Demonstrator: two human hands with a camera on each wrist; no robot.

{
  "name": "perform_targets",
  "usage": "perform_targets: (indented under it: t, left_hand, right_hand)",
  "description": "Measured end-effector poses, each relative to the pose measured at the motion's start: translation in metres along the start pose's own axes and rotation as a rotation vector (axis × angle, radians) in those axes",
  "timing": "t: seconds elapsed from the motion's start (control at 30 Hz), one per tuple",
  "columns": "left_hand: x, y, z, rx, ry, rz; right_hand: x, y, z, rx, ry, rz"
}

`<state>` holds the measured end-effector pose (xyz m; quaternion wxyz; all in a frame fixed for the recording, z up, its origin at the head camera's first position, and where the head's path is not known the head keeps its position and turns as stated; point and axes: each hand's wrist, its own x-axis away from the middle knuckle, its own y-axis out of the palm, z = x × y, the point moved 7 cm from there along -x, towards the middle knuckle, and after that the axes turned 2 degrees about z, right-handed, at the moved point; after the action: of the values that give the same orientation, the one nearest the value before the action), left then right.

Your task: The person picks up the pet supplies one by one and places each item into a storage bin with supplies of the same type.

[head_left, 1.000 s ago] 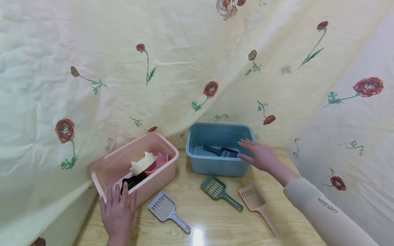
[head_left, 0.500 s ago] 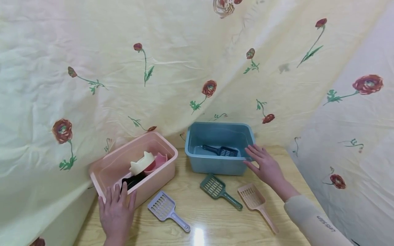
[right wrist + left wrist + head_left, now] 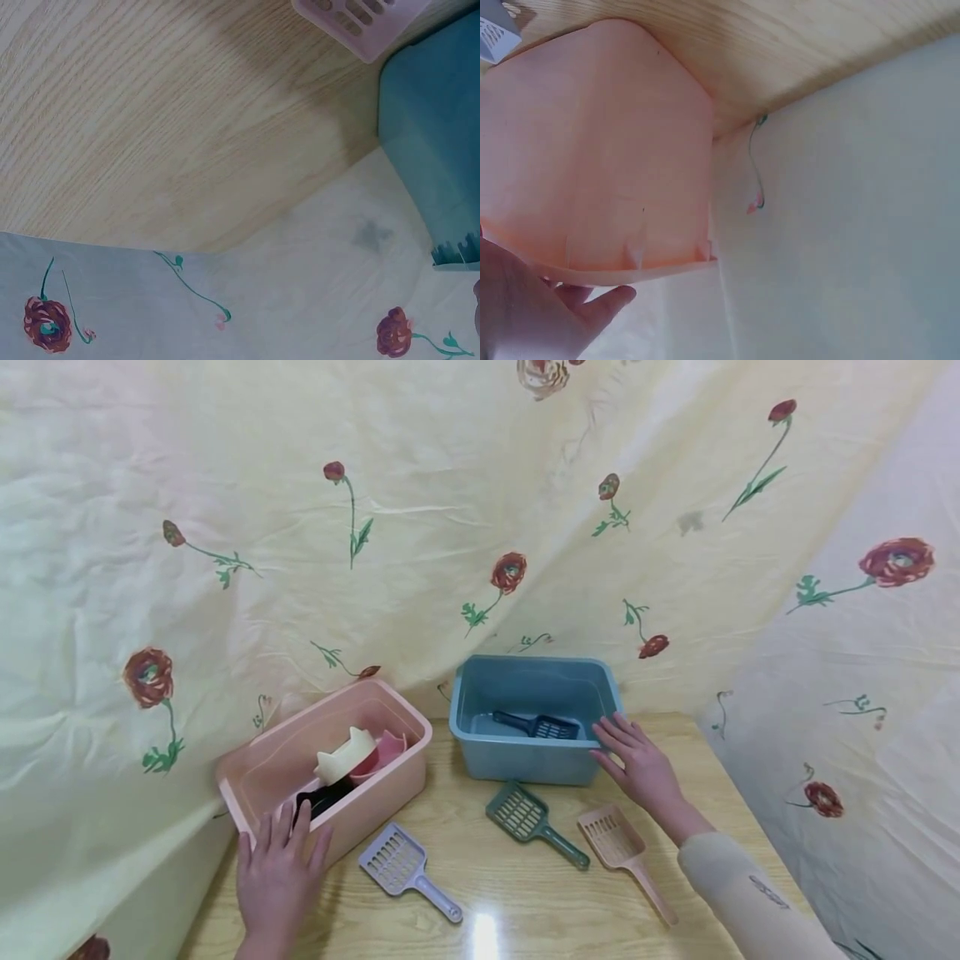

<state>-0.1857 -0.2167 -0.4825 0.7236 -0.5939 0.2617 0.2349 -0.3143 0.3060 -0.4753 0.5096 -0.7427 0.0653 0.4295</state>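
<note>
My left hand [image 3: 276,877] rests its extended fingers over the near rim of a pink plastic bin [image 3: 390,795]; the left wrist view shows fingertips [image 3: 615,301] at that rim. Inside the bin lie a cream cat-eared piece [image 3: 345,758], a pink piece [image 3: 390,748] and a black item [image 3: 327,797], partly behind my fingers. My right hand [image 3: 641,772] has loosely straight fingers at the near right corner of a blue bin [image 3: 528,763]. A dark blue slotted litter scoop [image 3: 551,727] lies in the blue bin. The right hand is outside the right wrist view.
On the wooden table [image 3: 420,935] lie a lavender litter scoop [image 3: 397,864], a dark green one [image 3: 525,817] and a light pink-brown one [image 3: 617,843], in front of the bins. Floral cloth [image 3: 420,527] hangs behind the bins and along both sides.
My right hand has drawn back from over the blue bin's right side to its near corner, then stayed about there. The left hand has barely shifted on the pink bin's rim.
</note>
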Motion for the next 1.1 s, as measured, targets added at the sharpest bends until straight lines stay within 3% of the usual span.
perform_targets:
  t: [0.13, 0.4, 0.57, 0.7, 0.83, 1.1]
  left_hand:
    - [-0.006, -0.003, 0.003, 0.018, 0.086, 0.043]
    - [-0.022, -0.015, 0.025, 0.08, 0.318, 0.039]
    - [-0.014, -0.019, 0.05, 0.149, 0.51, 0.072]
    - [0.001, -0.017, 0.068, 0.186, 0.602, 0.016]
    - [0.013, -0.006, 0.08, 0.189, 0.621, -0.087]
    - [0.034, 0.026, 0.085, 0.198, 0.525, -0.221]
  right_hand:
    - [0.003, 0.006, 0.004, 0.0, 0.023, -0.037]
    - [0.002, 0.01, 0.006, 0.008, 0.065, -0.063]
    - [0.002, 0.01, 0.005, 0.006, 0.057, -0.05]
    - [0.001, 0.008, 0.004, -0.001, 0.052, -0.03]
    - [-0.001, 0.007, 0.004, 0.002, 0.057, -0.021]
    - [-0.001, 0.008, 0.003, 0.004, 0.062, -0.046]
